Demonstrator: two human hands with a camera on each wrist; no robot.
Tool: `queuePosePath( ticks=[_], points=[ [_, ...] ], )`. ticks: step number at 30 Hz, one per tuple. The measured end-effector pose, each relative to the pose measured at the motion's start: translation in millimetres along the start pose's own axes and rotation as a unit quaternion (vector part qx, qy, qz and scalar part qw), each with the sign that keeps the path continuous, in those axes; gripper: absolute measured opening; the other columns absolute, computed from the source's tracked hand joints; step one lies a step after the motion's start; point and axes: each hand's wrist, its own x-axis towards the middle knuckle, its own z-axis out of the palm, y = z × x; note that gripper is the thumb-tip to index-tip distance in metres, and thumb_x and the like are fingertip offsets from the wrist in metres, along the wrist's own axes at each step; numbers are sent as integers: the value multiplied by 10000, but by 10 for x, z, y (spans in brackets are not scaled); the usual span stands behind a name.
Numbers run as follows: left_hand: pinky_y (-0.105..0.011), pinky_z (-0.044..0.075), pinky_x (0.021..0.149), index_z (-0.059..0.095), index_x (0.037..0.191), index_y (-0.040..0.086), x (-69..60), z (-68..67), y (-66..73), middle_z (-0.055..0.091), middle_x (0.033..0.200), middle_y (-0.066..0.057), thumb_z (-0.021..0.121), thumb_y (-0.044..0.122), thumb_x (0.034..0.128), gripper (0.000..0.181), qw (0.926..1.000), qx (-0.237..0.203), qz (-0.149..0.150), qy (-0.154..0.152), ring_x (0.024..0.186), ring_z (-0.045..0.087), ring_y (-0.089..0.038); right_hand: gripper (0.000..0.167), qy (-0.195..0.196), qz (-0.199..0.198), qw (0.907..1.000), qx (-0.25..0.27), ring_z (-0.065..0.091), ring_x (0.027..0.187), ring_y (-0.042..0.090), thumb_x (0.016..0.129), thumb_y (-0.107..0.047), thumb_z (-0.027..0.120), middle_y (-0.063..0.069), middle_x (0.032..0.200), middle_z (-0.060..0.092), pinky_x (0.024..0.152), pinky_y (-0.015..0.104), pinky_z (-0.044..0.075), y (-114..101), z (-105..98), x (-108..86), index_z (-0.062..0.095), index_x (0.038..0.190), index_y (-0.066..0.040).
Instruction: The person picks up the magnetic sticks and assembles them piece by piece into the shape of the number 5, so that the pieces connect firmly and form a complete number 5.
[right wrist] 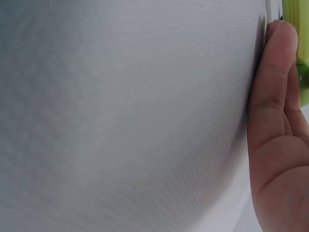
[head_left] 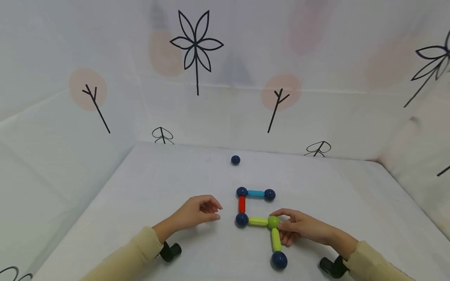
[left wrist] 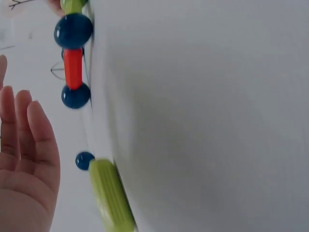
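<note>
In the head view, my right hand (head_left: pixel 305 226) pinches a lime-green ball (head_left: pixel 273 222) between thumb and index finger. A yellow-green stick (head_left: pixel 258 221) runs left from that ball to a dark blue ball (head_left: pixel 241 219), and another yellow-green stick (head_left: pixel 276 239) leads toward me to a dark blue ball (head_left: pixel 279 260). From the left corner, a red stick (head_left: pixel 241 204) goes up to a blue ball (head_left: pixel 241 191), joined by a light blue stick (head_left: pixel 256 193) to one more blue ball (head_left: pixel 269 194). My left hand (head_left: pixel 194 212) hovers left of this chain, fingers loosely bent, holding nothing.
One loose dark blue ball (head_left: pixel 235 160) lies farther back on the white table (head_left: pixel 168 168). The left wrist view shows a separate yellow-green stick (left wrist: pixel 111 195) near the left hand. A patterned white cloth (head_left: pixel 228 113) rises behind the table.
</note>
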Motion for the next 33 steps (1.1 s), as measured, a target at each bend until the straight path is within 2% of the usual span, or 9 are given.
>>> queuePosePath(
  ticks=[9, 14, 18, 23, 27, 33],
  points=[
    [-271, 522, 833, 684, 1067, 23, -81, -250, -150, 639, 926, 30, 761, 138, 892, 223, 9981, 235, 59, 560, 886, 591, -143, 507, 79, 18, 10000, -24, 654, 773, 185, 1034, -144, 526, 131, 917, 674, 710, 272, 574, 8, -3, -5, 339, 1448, 83],
    [-277, 519, 834, 685, 1061, 23, -80, -329, -228, 652, 938, 21, 774, 119, 875, 228, 9973, 297, 74, 667, 894, 593, -151, 511, 124, 48, 9999, -53, 654, 771, 183, 1031, -149, 534, 128, 913, 675, 709, 271, 574, 5, 3, -4, 345, 1446, 82],
    [-326, 511, 870, 688, 1057, 38, -81, -373, -298, 673, 997, -23, 791, 167, 866, 252, 9960, 499, -41, 741, 953, 601, -182, 515, 136, 54, 9999, -64, 652, 772, 182, 1029, -150, 536, 128, 916, 674, 712, 272, 573, -5, 8, 0, 345, 1446, 82],
    [-433, 483, 936, 690, 1064, 52, -77, -412, -322, 675, 1067, -51, 794, 172, 862, 257, 9936, 683, -344, 833, 1045, 584, -261, 513, 132, 48, 9999, -51, 652, 770, 179, 1028, -144, 534, 125, 914, 675, 713, 269, 573, -10, 10, -6, 343, 1445, 85],
    [-435, 485, 940, 695, 1067, 44, -73, -435, -338, 664, 1088, -37, 797, 118, 850, 250, 9929, 650, -641, 759, 1057, 560, -273, 516, 117, 35, 9999, -52, 652, 774, 177, 1027, -146, 534, 124, 915, 674, 715, 268, 573, -8, 11, -13, 340, 1444, 89],
    [-392, 498, 904, 701, 1101, 53, -76, -462, -373, 661, 1105, -25, 799, 85, 837, 284, 9922, 725, -958, 318, 1007, 584, -217, 516, 102, 14, 9999, -48, 653, 778, 177, 1026, -149, 536, 125, 916, 671, 717, 269, 573, -7, 13, -21, 343, 1441, 90]
  ],
)
